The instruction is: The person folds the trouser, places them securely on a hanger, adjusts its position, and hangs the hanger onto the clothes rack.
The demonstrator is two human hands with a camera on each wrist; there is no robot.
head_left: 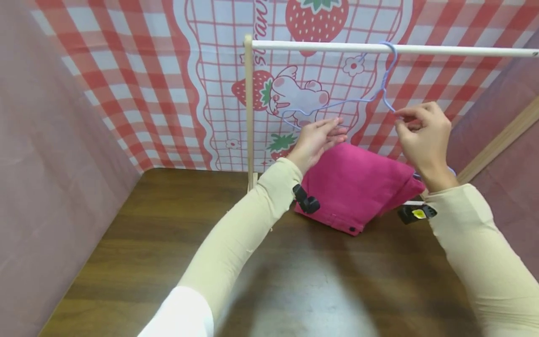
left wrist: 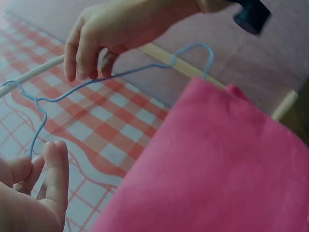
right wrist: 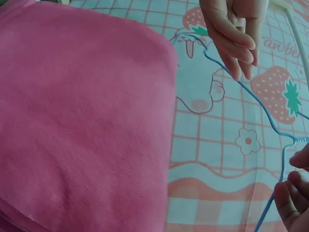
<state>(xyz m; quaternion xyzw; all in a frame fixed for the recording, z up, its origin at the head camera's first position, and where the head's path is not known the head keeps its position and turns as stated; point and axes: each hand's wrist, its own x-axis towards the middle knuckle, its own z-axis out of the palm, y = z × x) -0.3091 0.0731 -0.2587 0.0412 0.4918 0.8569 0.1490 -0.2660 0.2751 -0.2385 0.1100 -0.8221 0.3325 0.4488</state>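
Note:
A blue wire hanger (head_left: 345, 101) hangs by its hook from a white rod. Below its shoulders is a folded pink garment (head_left: 358, 182) with a dark button near its lower edge; the cloth hides the hanger's lower bar. My left hand (head_left: 317, 140) is at the hanger's left shoulder, fingers mostly straight, above the garment's upper left edge. With thumb and fingertips, my right hand (head_left: 425, 135) pinches the wire of the right shoulder, just below the twisted neck. In the right wrist view, the wire (right wrist: 263, 106) runs behind the left fingers.
The white rod (head_left: 316, 46) rests on a wooden upright (head_left: 249, 107) at left, and a slanted wooden bar (head_left: 501, 140) stands at right. A red checked strawberry cloth (head_left: 139, 89) covers the back. Pink drapes (head_left: 50, 154) flank the brown wooden table (head_left: 168, 243).

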